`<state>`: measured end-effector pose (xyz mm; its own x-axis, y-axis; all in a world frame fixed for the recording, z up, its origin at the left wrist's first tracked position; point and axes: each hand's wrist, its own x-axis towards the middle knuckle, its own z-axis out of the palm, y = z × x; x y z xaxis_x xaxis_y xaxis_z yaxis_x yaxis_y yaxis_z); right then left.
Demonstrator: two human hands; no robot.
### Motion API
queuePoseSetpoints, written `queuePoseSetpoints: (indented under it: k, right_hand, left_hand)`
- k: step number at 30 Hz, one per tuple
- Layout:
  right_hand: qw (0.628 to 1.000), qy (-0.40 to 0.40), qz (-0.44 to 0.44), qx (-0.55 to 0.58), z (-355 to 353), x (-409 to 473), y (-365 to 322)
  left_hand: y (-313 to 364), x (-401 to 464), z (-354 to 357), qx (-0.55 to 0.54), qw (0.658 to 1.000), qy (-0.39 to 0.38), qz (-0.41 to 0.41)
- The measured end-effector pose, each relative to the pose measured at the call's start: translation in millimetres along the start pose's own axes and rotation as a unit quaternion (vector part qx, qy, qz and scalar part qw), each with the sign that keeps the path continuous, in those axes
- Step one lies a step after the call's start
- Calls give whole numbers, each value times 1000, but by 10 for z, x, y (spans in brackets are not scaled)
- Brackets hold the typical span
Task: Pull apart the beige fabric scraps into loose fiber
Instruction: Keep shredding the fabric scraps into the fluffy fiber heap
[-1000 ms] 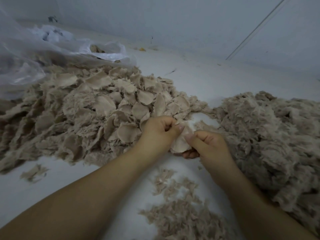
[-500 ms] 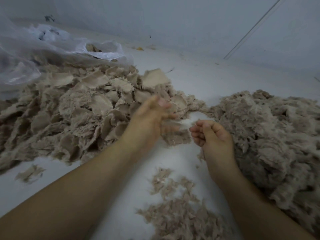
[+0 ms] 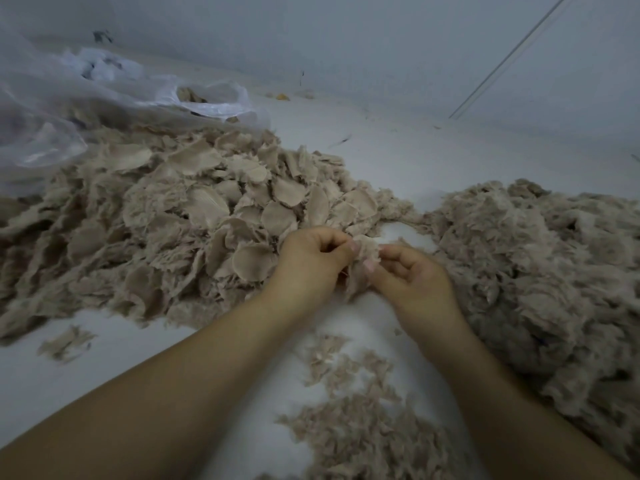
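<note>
white floor (image 3: 398,157) | left hand (image 3: 311,261) and right hand (image 3: 412,278) both pinch one scrap (image 3: 363,254) (frayed) | scrap pile (image 3: 194,216) left | fiber heap (image 3: 540,265) right

Single head view, close, looking forward-down over floor (image 3: 433,157).

1. A pale white floor (image 3: 433,157) fills the middle and runs toward 12 o'clock.
2. A plain grey-white wall (image 3: 346,39) rises along the top edge.
3. A thin straight line (image 3: 509,57) crosses the wall diagonally at 1 o'clock.
4. Crumpled clear plastic sheeting (image 3: 52,109) lies at 10 o'clock.
5. Small dark and yellowish specks (image 3: 282,97) dot the floor's far edge.
6. The light is dim, cool and even.
</note>
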<state>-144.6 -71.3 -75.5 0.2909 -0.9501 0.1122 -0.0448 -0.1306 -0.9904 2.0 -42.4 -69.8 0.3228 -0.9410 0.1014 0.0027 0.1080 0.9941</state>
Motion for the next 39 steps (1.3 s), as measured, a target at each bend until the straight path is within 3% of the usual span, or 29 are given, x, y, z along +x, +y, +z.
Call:
queuePoseSetpoints:
  k: [2,6,11,15,19,26,28,30,32,39]
  right_hand:
    - [1000,3,-9,-28,18,-14,0]
    - [999,27,14,-23,-8,2,-15]
    - [999,-6,2,-51,2,-37,-36]
    - [998,50,45,4,8,16,-50]
    - [999,29,-8,-16,13,-23,-44]
    - [991,125,34,46,-19,43,-44]
    - [993,99,41,56,-19,26,-66]
    - [999,42,24,0,-7,-21,-60]
    - [999,34,14,-33,-3,-40,-59]
    - [998,63,17,-9,-16,-18,-46]
  left_hand:
    - [12,-18,-10,-66,997,-19,-47]
    - [-6,-23,-14,-86,994,-39,-51]
    - [-27,-37,30,11,997,-62,-34]
    - [-43,-26,2,-3,997,-62,-50]
    - [-43,-45,18,4,993,-104,-60]
    - [-56,-35,-17,-24,993,-92,-76]
    - [-59,-39,-31,-34,993,-88,-74]
    - [-59,-54,-28,-41,992,-90,-71]
    - [-52,-62,-23,-46,993,-93,-64]
    - [100,-87,-52,54,971,-220,-73]
